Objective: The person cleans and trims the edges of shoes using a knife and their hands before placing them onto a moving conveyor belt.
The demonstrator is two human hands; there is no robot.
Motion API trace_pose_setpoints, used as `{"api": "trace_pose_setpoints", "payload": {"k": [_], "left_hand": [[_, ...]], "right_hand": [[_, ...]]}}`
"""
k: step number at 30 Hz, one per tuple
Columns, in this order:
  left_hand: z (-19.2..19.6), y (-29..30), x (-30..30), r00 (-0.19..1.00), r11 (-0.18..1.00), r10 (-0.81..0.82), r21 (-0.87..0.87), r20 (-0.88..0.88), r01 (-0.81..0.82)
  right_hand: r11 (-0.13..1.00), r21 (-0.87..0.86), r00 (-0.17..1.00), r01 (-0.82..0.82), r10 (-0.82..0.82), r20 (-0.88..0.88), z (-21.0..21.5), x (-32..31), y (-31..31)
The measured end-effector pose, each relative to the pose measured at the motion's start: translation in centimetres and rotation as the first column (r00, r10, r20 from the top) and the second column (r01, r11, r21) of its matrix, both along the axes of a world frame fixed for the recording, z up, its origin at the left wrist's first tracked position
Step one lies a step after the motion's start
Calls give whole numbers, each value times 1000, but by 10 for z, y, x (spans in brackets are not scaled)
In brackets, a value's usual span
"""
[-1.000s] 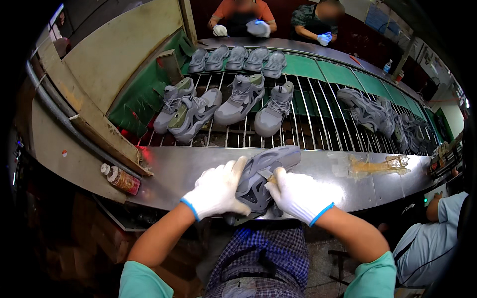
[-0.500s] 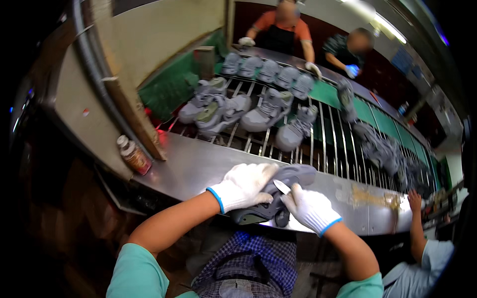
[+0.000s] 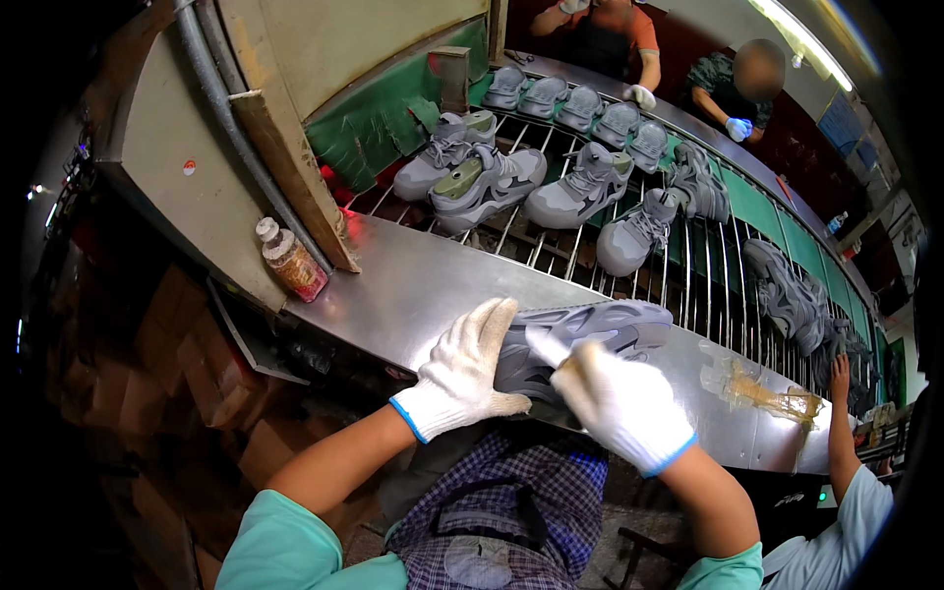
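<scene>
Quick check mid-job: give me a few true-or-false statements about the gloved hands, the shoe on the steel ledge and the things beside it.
1. Both hands wear white knit gloves. True: the left hand and the right hand are gloved.
2. The grey shoe lies sole up on the steel ledge. True: its tread faces the camera.
3. The left hand is off the shoe. False: it presses on the shoe's near end.
4. The roller conveyor is bare. False: several grey shoes lie on it.
5. A small bottle stands left of the hands. True.
</scene>
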State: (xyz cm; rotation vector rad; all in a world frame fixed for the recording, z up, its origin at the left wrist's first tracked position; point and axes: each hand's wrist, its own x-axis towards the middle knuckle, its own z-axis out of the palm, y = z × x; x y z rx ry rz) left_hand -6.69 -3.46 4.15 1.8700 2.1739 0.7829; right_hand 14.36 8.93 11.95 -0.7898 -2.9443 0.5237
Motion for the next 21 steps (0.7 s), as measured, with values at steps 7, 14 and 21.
{"api": "trace_pose_setpoints", "payload": {"k": [7, 14, 21], "left_hand": [[11, -2, -7, 992, 1000, -5, -20, -122, 3], [53, 115, 64, 927, 951, -308, -38, -216, 307], [66, 202, 120, 878, 899, -407, -278, -252, 337]], "right_hand": [[909, -127, 872, 396, -416, -257, -60, 82, 19], [642, 65, 537, 764, -575, -617, -155, 130, 15], [617, 149, 551, 773, -535, -641, -148, 132, 18]]}}
